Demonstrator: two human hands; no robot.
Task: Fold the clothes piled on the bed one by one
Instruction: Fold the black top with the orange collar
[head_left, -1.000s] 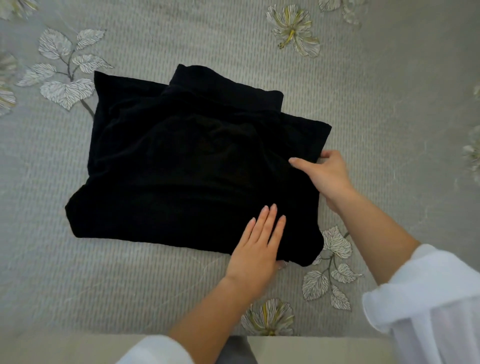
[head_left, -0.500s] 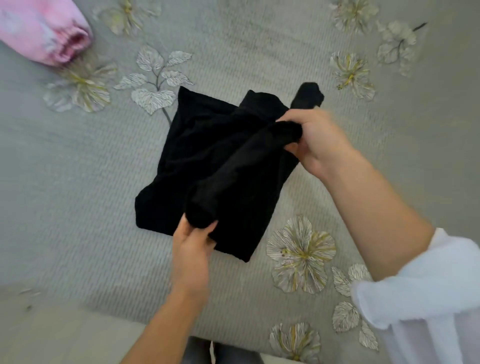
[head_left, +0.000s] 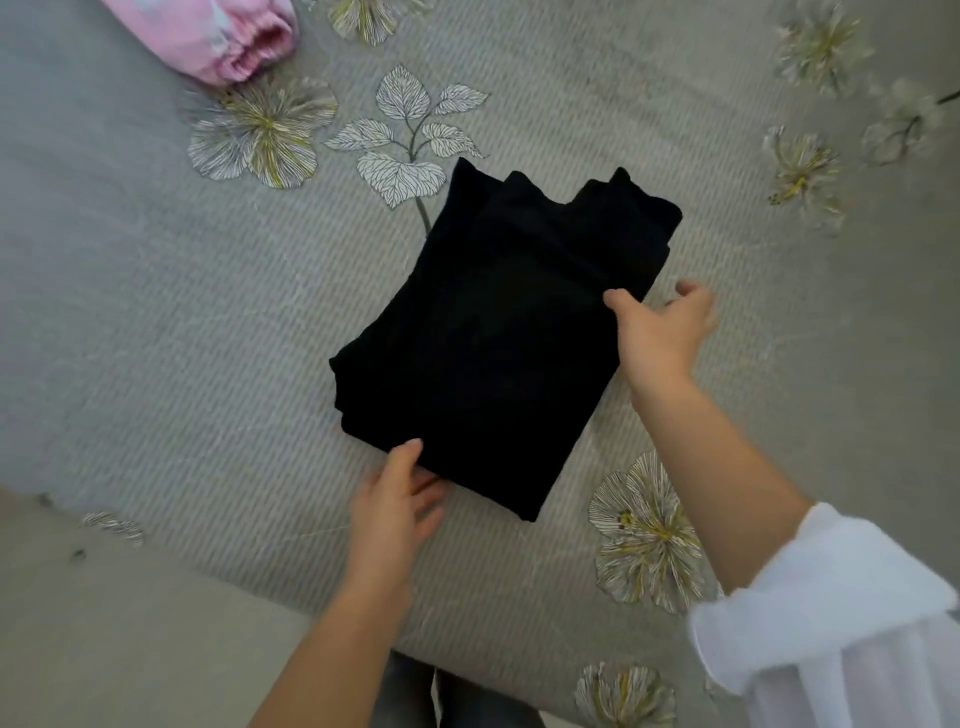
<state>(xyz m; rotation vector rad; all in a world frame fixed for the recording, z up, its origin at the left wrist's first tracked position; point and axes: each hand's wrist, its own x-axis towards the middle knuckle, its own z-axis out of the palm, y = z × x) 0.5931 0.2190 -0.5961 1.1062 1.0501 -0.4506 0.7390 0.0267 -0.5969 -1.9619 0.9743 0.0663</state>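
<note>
A black garment (head_left: 498, 343) lies folded into a compact rectangle in the middle of the grey flowered bed cover (head_left: 208, 364). My left hand (head_left: 397, 501) is at its near left corner, thumb on top and fingers tucked under the edge. My right hand (head_left: 662, 332) is at its right edge, thumb resting on the fabric and fingers spread just beside it. Whether the right hand pinches the cloth is unclear.
A pink garment (head_left: 218, 39) with an elastic cuff lies at the far left of the bed. The bed's near edge (head_left: 260, 587) runs diagonally below my left arm, with pale floor beyond it.
The wide black garment was lifted along its right side and folded over to the left, ending as a narrower stack. Both hands moved from holding the raised fold to the stack's edges.
</note>
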